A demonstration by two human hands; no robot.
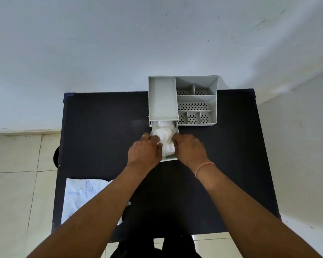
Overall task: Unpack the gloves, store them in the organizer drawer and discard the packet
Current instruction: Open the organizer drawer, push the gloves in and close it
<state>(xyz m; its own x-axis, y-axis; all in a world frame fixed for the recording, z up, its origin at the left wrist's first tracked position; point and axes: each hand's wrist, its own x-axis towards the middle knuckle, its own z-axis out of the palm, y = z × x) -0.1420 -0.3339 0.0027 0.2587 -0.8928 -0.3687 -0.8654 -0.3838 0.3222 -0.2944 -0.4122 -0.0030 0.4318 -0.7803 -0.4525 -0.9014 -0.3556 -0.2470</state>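
I see both hands, left hand and right hand, fingers curled onto the gloves in the open drawer. The packet lies well left of the drawer.

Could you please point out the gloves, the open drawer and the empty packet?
gloves [163, 136], head view, on the white bundle.
drawer [176, 129], head view, on its right wall.
packet [82, 194], head view, on its printed face.

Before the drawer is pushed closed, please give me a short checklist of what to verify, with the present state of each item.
1. Gloves inside the drawer: ok, though the pile bulges.
2. Gloves below the drawer rim: cannot tell.
3. Left hand and right hand at the drawer sides: ok.
4. Fingers out of the closing path: not ok, they touch the gloves.
5. Packet discarded: not ok, it lies on the table.
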